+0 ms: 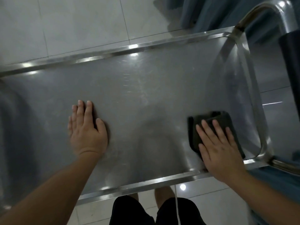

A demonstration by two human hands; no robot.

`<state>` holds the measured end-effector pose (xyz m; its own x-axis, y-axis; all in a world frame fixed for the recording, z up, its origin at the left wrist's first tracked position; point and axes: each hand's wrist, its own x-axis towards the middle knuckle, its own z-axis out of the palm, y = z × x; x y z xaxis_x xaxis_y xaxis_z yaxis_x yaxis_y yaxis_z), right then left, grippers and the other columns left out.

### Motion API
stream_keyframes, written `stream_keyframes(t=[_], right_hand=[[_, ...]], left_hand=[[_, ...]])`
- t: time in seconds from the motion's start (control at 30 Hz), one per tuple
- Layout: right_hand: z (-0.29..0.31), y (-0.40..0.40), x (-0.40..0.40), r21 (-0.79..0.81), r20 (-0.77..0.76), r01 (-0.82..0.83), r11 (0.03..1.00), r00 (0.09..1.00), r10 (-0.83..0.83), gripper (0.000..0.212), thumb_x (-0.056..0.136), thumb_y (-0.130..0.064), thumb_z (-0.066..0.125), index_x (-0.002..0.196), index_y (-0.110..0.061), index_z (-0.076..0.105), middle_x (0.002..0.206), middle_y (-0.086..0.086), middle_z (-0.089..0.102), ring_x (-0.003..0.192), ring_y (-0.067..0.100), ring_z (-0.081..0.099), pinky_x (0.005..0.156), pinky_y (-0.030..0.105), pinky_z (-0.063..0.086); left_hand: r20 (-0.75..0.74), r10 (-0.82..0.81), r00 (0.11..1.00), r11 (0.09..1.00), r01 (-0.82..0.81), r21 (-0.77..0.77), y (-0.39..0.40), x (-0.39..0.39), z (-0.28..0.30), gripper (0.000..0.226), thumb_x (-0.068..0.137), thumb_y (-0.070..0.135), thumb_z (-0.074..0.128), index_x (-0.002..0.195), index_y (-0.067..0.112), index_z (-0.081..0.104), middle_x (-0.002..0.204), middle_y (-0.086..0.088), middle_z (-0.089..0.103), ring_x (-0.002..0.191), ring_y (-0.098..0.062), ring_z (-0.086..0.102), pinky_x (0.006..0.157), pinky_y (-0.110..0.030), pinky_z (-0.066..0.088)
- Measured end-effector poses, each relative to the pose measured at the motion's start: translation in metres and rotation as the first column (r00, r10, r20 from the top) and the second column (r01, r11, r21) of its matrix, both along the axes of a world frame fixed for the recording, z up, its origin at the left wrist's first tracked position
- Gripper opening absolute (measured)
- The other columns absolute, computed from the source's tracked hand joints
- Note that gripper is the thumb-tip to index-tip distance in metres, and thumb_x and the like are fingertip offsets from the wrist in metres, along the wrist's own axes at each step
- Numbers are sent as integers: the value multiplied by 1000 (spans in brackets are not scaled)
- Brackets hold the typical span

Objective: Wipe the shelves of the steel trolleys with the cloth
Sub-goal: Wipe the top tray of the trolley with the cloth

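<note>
The top shelf of a steel trolley (146,88) fills the view, seen from above, with a raised rim all round. A dark folded cloth (215,118) lies on its near right part. My right hand (219,148) presses flat on the cloth, fingers straight and spread, covering its near half. My left hand (86,129) rests flat on the bare steel at the near left, fingers straight and together, holding nothing.
The trolley's tubular steel handle (250,88) loops over the right end. Blue curtain fabric (219,12) hangs beyond the far right corner. White floor tiles (73,21) lie past the far rim. My legs in dark shorts (129,211) stand at the near rim.
</note>
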<state>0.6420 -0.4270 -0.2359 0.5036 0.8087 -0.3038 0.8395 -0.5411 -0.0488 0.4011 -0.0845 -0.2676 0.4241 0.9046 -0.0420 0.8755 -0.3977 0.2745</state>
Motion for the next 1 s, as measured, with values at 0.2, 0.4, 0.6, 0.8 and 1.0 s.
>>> stream_keyframes(t=[0.2, 0.4, 0.6, 0.8, 1.0], right_hand=[[-12, 195, 115, 110, 39, 114, 987, 992, -119, 64, 103, -45, 22, 164, -28, 21, 173, -7, 12, 160, 23, 6, 128, 52, 7], [-18, 257, 170, 136, 43, 160, 978, 985, -167, 68, 101, -50, 15, 165, -29, 9, 174, -5, -1, 160, 23, -4, 127, 51, -1], [-10, 126, 31, 166, 27, 101, 981, 994, -107, 62, 104, -39, 34, 164, -22, 26, 173, -1, 17, 159, 27, 11, 127, 55, 14], [5, -6, -100, -15, -50, -39, 999, 998, 38, 66, 101, -39, 38, 165, -25, 24, 172, -3, 18, 158, 27, 21, 126, 55, 16], [-6, 119, -30, 92, -34, -46, 995, 998, 50, 61, 104, -38, 38, 162, -24, 31, 171, -2, 23, 159, 24, 14, 128, 52, 12]], left_hand=[[10, 8, 1000, 1000, -8, 26, 6, -3, -6, 69, 98, 39, 43, 165, 29, 33, 174, 0, 25, 162, -20, 17, 130, -40, 11], [8, 15, 1000, 1000, -15, 26, 8, -4, -9, 69, 98, 40, 42, 165, 29, 31, 174, 2, 25, 162, -18, 15, 131, -39, 10], [3, 17, 1000, 1000, -17, -5, 5, -4, -4, 69, 98, 41, 41, 165, 29, 32, 175, 2, 23, 162, -18, 14, 131, -37, 7], [3, 6, 1000, 1000, -6, -20, 2, -1, -1, 70, 98, 40, 41, 166, 26, 33, 175, 0, 23, 162, -20, 14, 132, -38, 7], [-24, 8, 1000, 1000, -8, -14, 2, -3, 0, 69, 100, 41, 40, 167, 28, 30, 176, 2, 20, 163, -18, 11, 131, -35, 4]])
